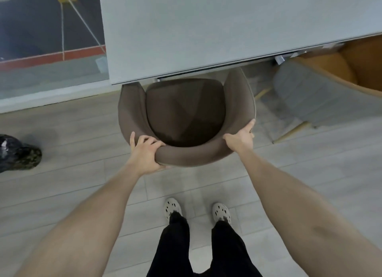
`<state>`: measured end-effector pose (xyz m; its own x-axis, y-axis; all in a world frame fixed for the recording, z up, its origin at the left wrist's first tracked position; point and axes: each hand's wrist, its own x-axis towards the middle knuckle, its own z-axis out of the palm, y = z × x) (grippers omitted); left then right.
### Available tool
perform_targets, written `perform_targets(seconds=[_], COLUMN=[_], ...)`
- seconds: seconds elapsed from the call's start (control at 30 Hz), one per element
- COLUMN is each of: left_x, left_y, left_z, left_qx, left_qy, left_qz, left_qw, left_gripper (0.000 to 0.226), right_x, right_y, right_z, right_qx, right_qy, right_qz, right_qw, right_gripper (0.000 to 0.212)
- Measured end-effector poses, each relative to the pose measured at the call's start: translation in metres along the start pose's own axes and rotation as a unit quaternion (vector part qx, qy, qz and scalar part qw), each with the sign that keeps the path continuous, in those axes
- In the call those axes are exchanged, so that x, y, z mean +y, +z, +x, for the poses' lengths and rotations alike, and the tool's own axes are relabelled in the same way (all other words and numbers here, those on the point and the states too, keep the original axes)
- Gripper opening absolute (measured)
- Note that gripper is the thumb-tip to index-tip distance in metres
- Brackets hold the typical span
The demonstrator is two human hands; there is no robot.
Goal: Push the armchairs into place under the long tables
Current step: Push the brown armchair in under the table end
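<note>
Both hands grip the curved back of the brown chair point(184, 111). The left hand point(144, 152) wraps its fingers over the rim, and the right hand point(240, 139) does too. The chair's front (only the arm tips) sits under the grey table point(206, 32). A grey chair point(322, 99) stands just beside it on the right. A dark bag point(17, 153) lies well apart on the left floor.

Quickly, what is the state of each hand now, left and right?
Left hand: closed, gripping the back rim of the brown armchair.
Right hand: closed on the same rim, further to the right side.
</note>
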<state>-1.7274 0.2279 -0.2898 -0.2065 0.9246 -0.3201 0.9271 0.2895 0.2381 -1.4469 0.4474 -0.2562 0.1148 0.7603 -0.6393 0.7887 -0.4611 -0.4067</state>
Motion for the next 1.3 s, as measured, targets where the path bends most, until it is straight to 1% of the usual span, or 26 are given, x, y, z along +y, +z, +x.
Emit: perform_targets(seconds=[0.13, 0.23, 0.37, 0.53, 0.7, 0.8, 0.97, 1.23, 1.3], left_x=[0.019, 0.042, 0.069, 0.095, 0.097, 0.097, 0.097, 0.109, 0.115], left_y=[0.012, 0.023, 0.035, 0.046, 0.043, 0.043, 0.045, 0.049, 0.048], left_z=[-0.012, -0.022, -0.032, -0.046, -0.044, -0.041, -0.043, -0.055, -0.060], left_qx=[0.002, 0.001, -0.012, -0.005, -0.018, -0.015, -0.001, -0.029, -0.040], left_qy=[-0.020, -0.030, -0.052, -0.058, -0.069, -0.068, -0.073, -0.085, -0.081], left_qz=[-0.003, -0.010, -0.010, -0.010, -0.009, -0.008, -0.018, -0.017, -0.019], left_qw=[1.000, 0.999, 0.999, 0.998, 0.997, 0.998, 0.997, 0.996, 0.996], left_gripper=[0.079, 0.076, 0.081, 0.088, 0.092, 0.096, 0.092, 0.096, 0.102], right_x=[0.009, 0.024, 0.044, 0.064, 0.063, 0.061, 0.062, 0.074, 0.081], right_y=[-0.008, -0.020, -0.036, -0.052, -0.053, -0.051, -0.047, -0.050, -0.056], right_z=[0.000, 0.003, 0.004, 0.005, 0.009, 0.012, 0.014, 0.005, 0.004], right_qx=[0.008, 0.011, 0.006, -0.002, -0.019, -0.008, 0.006, 0.010, 0.007], right_qy=[-0.003, -0.009, -0.022, -0.038, -0.047, -0.057, -0.067, -0.057, -0.057], right_qz=[-0.005, -0.015, -0.021, -0.058, -0.073, -0.077, -0.073, -0.062, -0.055], right_qw=[1.000, 1.000, 1.000, 0.998, 0.996, 0.995, 0.995, 0.996, 0.997], right_gripper=[0.121, 0.121, 0.120, 0.121, 0.122, 0.113, 0.101, 0.100, 0.101])
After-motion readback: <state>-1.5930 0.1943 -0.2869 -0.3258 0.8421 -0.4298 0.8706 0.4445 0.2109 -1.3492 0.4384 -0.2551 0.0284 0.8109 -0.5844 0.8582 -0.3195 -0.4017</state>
